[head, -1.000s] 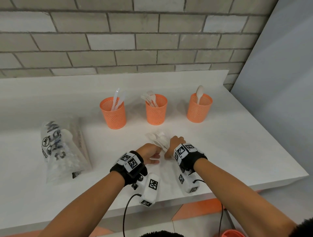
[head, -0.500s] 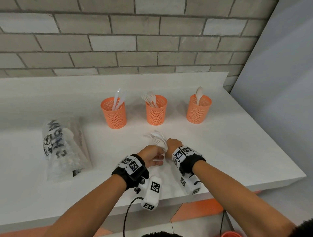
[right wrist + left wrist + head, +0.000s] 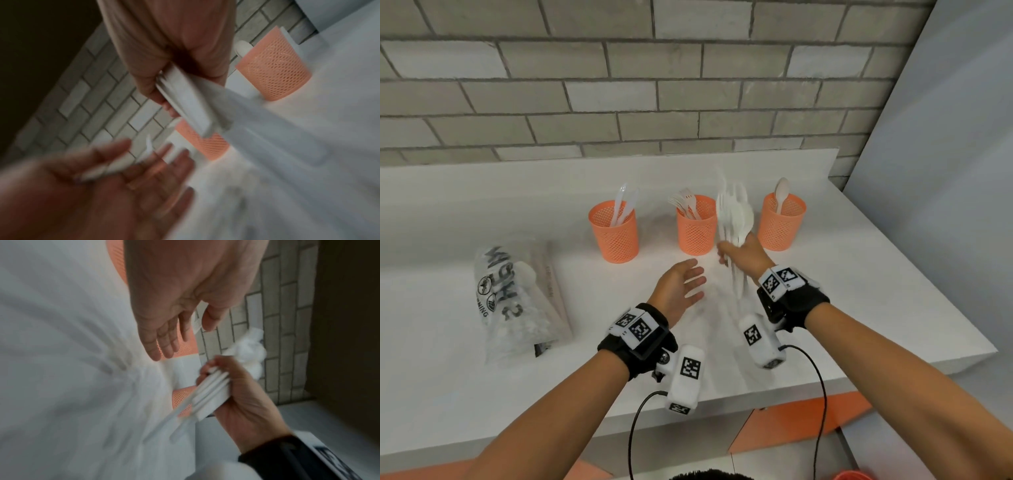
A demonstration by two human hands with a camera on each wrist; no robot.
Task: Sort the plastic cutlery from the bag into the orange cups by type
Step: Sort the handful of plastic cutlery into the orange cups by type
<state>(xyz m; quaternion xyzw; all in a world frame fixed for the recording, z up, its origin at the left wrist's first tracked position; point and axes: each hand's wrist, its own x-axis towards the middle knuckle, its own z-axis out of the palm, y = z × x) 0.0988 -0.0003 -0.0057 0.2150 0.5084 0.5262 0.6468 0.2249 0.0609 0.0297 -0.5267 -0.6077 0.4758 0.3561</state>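
Observation:
Three orange mesh cups stand in a row on the white counter: the left cup [image 3: 613, 233] holds knives, the middle cup [image 3: 697, 229] forks, the right cup [image 3: 781, 224] one spoon. My right hand [image 3: 741, 253] grips a bundle of white plastic cutlery [image 3: 732, 216] by the handles, heads up, between the middle and right cups. The handles [image 3: 210, 394] stick out below the curled fingers [image 3: 148, 91]. My left hand [image 3: 683, 284] hovers open just left of it, palm towards the bundle, holding nothing. The clear printed bag [image 3: 517, 294] lies at the left.
A grey brick wall runs behind the counter [image 3: 876, 291], and a plain grey panel closes off the right side. The counter's front edge is close to my wrists. Camera cables hang below both wrists.
Both hands were together low on the counter around the cutlery. Now my right hand has lifted the bundle forward towards the cups, and my left hand has let go and opened.

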